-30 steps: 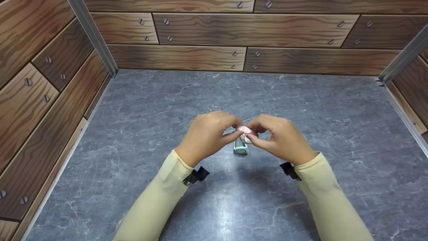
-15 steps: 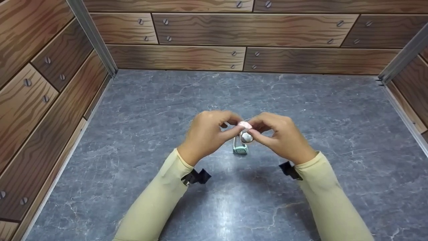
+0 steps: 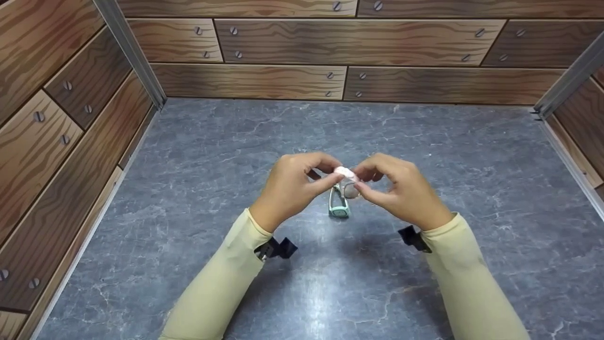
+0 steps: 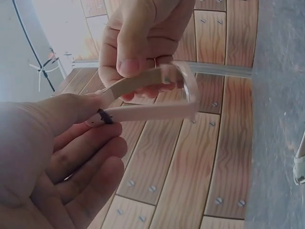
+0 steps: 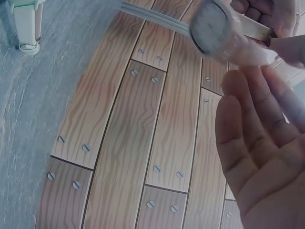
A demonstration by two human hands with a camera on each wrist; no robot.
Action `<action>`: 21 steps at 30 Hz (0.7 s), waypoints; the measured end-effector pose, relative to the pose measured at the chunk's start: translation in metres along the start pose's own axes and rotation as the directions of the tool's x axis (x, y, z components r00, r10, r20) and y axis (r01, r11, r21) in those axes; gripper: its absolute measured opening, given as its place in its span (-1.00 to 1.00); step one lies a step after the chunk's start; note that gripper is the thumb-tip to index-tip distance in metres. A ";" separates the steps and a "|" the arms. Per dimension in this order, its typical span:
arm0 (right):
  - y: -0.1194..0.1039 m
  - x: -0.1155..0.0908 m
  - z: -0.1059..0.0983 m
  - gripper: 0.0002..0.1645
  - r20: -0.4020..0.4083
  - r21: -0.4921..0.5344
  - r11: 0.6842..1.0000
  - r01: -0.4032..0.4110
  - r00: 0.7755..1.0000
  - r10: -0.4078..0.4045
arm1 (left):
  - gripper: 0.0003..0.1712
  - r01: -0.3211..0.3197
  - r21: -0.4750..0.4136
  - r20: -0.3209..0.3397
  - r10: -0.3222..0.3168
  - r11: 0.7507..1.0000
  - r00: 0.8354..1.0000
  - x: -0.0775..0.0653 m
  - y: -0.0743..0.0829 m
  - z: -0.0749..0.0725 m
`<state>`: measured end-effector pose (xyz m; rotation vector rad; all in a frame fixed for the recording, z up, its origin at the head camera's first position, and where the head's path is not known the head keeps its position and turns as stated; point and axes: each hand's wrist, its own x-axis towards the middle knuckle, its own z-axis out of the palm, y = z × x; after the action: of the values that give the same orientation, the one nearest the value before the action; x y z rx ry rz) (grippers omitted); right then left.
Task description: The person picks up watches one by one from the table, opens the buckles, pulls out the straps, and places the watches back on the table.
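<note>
A pale pink wristwatch is held up between both hands. Its strap makes a loop in the left wrist view, with a small dark band near the left fingertips. The blurred round dial hangs out in the right wrist view. My left hand pinches the strap at one side. Thumb and fingertips of my right hand pinch it at the other side; the exact contact is partly hidden. Just below, a mint-green wristwatch stands on the table, its strap looped.
The grey marbled table is bounded by wood-patterned walls at the back and sides. Metal strips run up the corners. A black wrist mount sits on each sleeve.
Both hands have risen slightly and moved a little away from the body with the pink wristwatch. Its dial has swung to the right, toward the right thumb. The mint-green wristwatch stays put.
</note>
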<state>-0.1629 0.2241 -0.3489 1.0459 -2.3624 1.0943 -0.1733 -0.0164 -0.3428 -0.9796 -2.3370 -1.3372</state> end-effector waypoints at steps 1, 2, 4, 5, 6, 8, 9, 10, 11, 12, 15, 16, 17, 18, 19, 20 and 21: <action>0.000 0.000 0.000 -0.80 0.011 0.001 1.000 -0.001 1.000 0.001 | -0.85 -0.001 0.008 0.010 0.001 1.000 1.000 0.000 0.000 0.000; 0.000 0.000 0.000 -0.81 0.022 0.000 1.000 -0.004 1.000 0.004 | -0.86 -0.003 0.019 0.021 0.003 1.000 1.000 0.000 0.000 0.000; 0.000 -0.001 0.000 -0.82 0.050 -0.001 1.000 -0.008 0.999 0.008 | -0.87 -0.019 0.069 0.043 0.016 0.997 0.999 -0.001 0.000 -0.001; 0.000 -0.001 0.000 -0.82 0.064 -0.010 1.000 -0.008 0.998 0.008 | -0.87 -0.033 0.108 0.057 0.027 0.994 0.998 -0.001 0.000 -0.001; 0.000 -0.001 0.000 -0.83 0.077 -0.024 1.000 -0.006 0.997 0.008 | -0.88 -0.050 0.153 0.075 0.039 0.987 0.996 -0.002 0.001 -0.001; 0.001 -0.002 0.002 -0.83 0.106 -0.057 0.998 -0.003 0.994 0.009 | -0.89 -0.098 0.247 0.125 0.069 0.964 0.990 -0.003 0.001 -0.002; 0.001 -0.002 0.003 -0.83 0.122 -0.075 0.997 0.001 0.993 0.008 | -0.89 -0.125 0.291 0.154 0.083 0.948 0.985 -0.003 0.001 -0.001; 0.001 -0.002 0.004 -0.82 0.139 -0.093 0.996 0.003 0.990 0.010 | -0.88 -0.148 0.325 0.179 0.093 0.934 0.980 -0.004 0.001 -0.001; 0.002 -0.002 0.005 -0.82 0.155 -0.107 0.994 0.003 0.988 0.014 | -0.88 -0.164 0.349 0.200 0.097 0.923 0.975 -0.005 0.001 0.000; 0.002 -0.003 0.005 -0.82 0.169 -0.115 0.993 -0.001 0.985 0.021 | -0.87 -0.174 0.363 0.214 0.099 0.916 0.972 -0.005 0.001 0.000; 0.002 -0.003 0.007 -0.83 0.195 -0.117 0.993 -0.020 0.980 0.043 | -0.82 -0.172 0.383 0.216 0.093 0.908 0.972 -0.006 0.002 0.002; 0.002 -0.004 0.007 -0.83 0.199 -0.112 0.993 -0.025 0.979 0.047 | -0.81 -0.165 0.383 0.206 0.090 0.909 0.974 -0.006 0.002 0.003; 0.003 -0.004 0.008 -0.84 0.199 -0.104 0.994 -0.028 0.979 0.049 | -0.80 -0.158 0.382 0.195 0.088 0.911 0.977 -0.007 0.003 0.003; 0.003 -0.004 0.008 -0.84 0.199 -0.096 0.995 -0.029 0.979 0.048 | -0.79 -0.153 0.380 0.185 0.087 0.912 0.979 -0.007 0.003 0.003; 0.003 -0.003 0.009 -0.86 0.198 -0.086 0.996 -0.026 0.979 0.043 | -0.79 -0.150 0.380 0.176 0.088 0.913 0.980 -0.007 0.004 0.003; 0.003 -0.003 0.009 -0.87 0.196 -0.078 0.997 -0.020 0.980 0.035 | -0.79 -0.147 0.378 0.168 0.089 0.914 0.982 -0.007 0.005 0.003; 0.003 -0.003 0.010 -0.88 0.193 -0.069 0.997 -0.014 0.981 0.027 | -0.79 -0.145 0.374 0.162 0.090 0.916 0.983 -0.007 0.006 0.003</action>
<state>-0.1632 0.2194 -0.3586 1.1534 -2.5472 0.9500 -0.1638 -0.0148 -0.3446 -1.0933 -2.4665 -0.7399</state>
